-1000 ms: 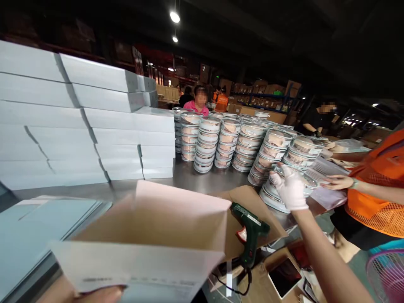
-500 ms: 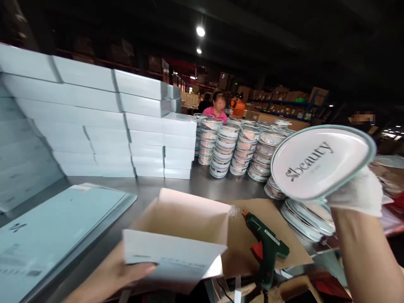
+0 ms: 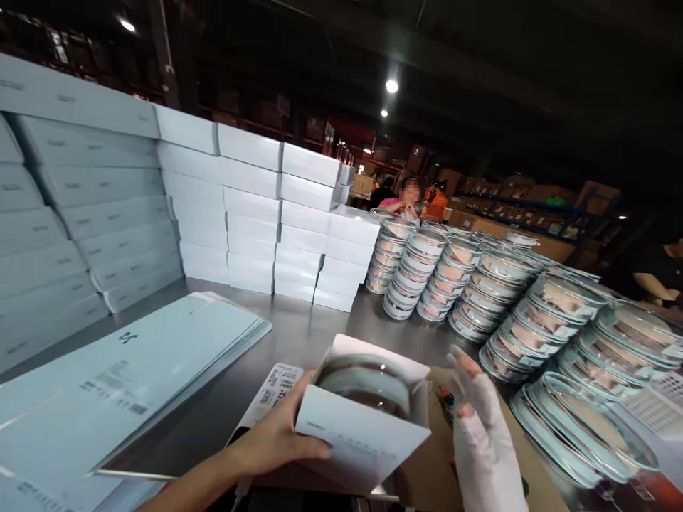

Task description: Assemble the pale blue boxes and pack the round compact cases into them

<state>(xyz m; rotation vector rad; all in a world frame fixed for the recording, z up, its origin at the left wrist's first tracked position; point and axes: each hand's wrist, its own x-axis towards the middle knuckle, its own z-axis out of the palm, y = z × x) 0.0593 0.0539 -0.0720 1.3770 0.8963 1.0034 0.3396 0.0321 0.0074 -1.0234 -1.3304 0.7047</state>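
Box (image 3: 363, 444) is gripped by the left hand (image 3: 282, 437), round container (image 3: 368, 384) inside; gloved right hand (image 3: 485, 441) is spread beside it, apparently empty. Box is best held steady, unsqueezed, with container level.

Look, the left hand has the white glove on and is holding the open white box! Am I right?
Not quite: the white glove is on the right hand, and the left hand is bare, as the head view shows. The left hand does hold the open white box.
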